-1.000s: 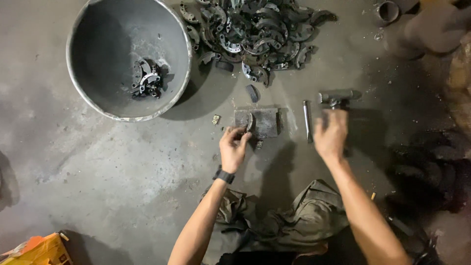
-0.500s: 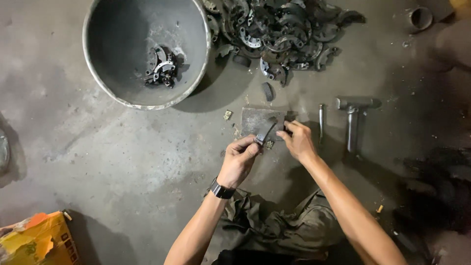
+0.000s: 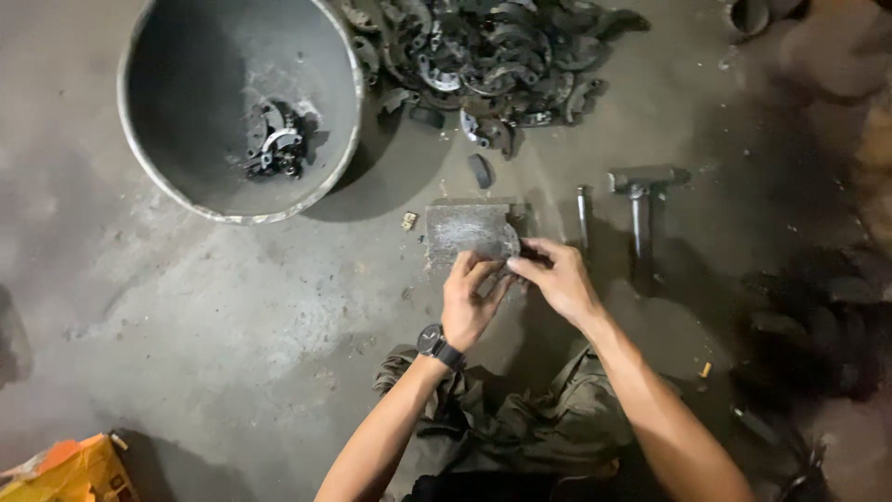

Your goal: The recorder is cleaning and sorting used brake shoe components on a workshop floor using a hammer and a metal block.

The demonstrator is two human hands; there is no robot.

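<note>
I sit on a concrete floor with both hands together at the near edge of a flat grey metal block [image 3: 463, 228]. My left hand [image 3: 472, 302], with a black watch on its wrist, and my right hand [image 3: 560, 281] pinch a small dark curved metal part [image 3: 517, 253] between their fingertips. The fingers hide most of that part. A hammer [image 3: 641, 186] lies to the right of the block. Between block and hammer lies a thin metal punch [image 3: 583, 214].
A big round metal basin [image 3: 240, 218] stands at the upper left with a few curved metal parts [image 3: 274, 144] in it. A heap of similar curved parts [image 3: 483, 56] lies at the top, with one loose piece [image 3: 480, 170] below it. An orange bag [image 3: 65, 469] sits at the bottom left.
My right hand has come left from beside the hammer to meet my left hand at the block, and both now grip the curved part. The view has shifted slightly.
</note>
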